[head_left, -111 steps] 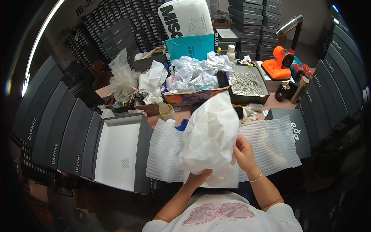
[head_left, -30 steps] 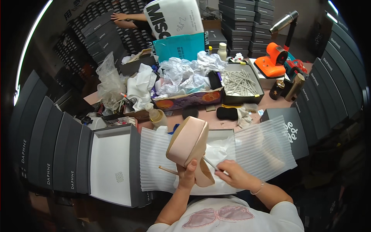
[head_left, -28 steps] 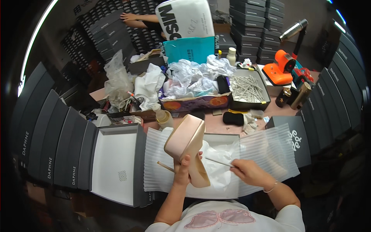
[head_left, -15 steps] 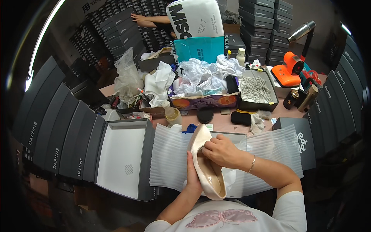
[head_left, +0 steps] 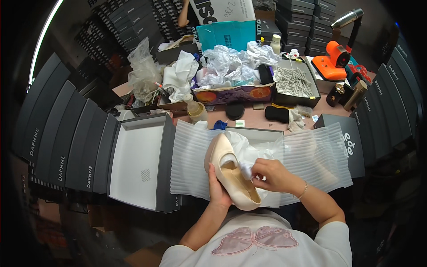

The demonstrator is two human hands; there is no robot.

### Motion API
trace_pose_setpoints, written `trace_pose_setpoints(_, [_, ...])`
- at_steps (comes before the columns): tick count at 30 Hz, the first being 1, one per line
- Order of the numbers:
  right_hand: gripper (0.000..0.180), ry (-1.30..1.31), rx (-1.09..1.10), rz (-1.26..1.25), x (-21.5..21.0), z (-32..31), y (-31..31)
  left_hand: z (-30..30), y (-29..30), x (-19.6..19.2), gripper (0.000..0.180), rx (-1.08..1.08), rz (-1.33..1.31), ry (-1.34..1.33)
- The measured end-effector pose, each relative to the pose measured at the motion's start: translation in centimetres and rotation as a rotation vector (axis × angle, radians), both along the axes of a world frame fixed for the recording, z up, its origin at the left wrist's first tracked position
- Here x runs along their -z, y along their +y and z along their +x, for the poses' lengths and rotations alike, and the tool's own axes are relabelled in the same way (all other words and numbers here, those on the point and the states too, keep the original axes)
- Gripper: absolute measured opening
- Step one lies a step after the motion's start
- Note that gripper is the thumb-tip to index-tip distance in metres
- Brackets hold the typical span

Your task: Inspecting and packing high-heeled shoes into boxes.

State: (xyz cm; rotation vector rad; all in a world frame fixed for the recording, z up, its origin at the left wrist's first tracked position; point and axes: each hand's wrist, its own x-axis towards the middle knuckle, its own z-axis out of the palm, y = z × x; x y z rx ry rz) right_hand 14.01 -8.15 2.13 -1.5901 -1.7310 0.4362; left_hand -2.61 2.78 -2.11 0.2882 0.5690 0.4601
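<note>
A cream pump shoe (head_left: 216,150) is tilted in my left hand (head_left: 217,189), toe pointing away from me. My fingers wrap round its left side and underside. White stuffing (head_left: 228,159) shows inside the toe. My right hand (head_left: 276,177) is closed at the shoe's right side, and a crumpled piece of white paper (head_left: 246,170) sticks out from the fingertips. Beneath the shoe lies an open shoe box (head_left: 260,131) lined with white tissue paper (head_left: 244,146). Ribbed translucent foam sheet (head_left: 316,155) spreads out on both sides of it.
To the left lies an open box lid (head_left: 135,167) beside upright dark boxes (head_left: 80,142). More boxes (head_left: 382,111) stand at right. Behind are a carton of crumpled paper (head_left: 235,94), a box of white sticks (head_left: 296,82), a pump bottle (head_left: 194,109) and an orange device (head_left: 331,62).
My right hand has come out of the shoe opening, moving right with white paper in its fingers. White stuffing now shows in the toe. The co-worker's arm at the back has shifted.
</note>
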Motion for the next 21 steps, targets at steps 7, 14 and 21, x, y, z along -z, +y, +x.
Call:
trace_pose_setpoints(7, [0.020, -0.466, 0.244, 0.227, 1.1, -0.8, 3.4, 0.8, -1.5, -0.1, 0.082, 0.040, 0.033, 0.060])
trace_pose_setpoints(14, [0.023, -0.467, 0.520, 0.080, 1.0, 1.7, 1.4, -1.3, 1.1, -0.2, 0.079, -0.059, -0.047, -0.017])
trace_pose_setpoints(21, [0.010, -0.713, 0.086, 0.227, 1.8, -2.8, 5.3, 0.3, -2.5, -2.1, 0.076, 0.031, 0.060, 0.075])
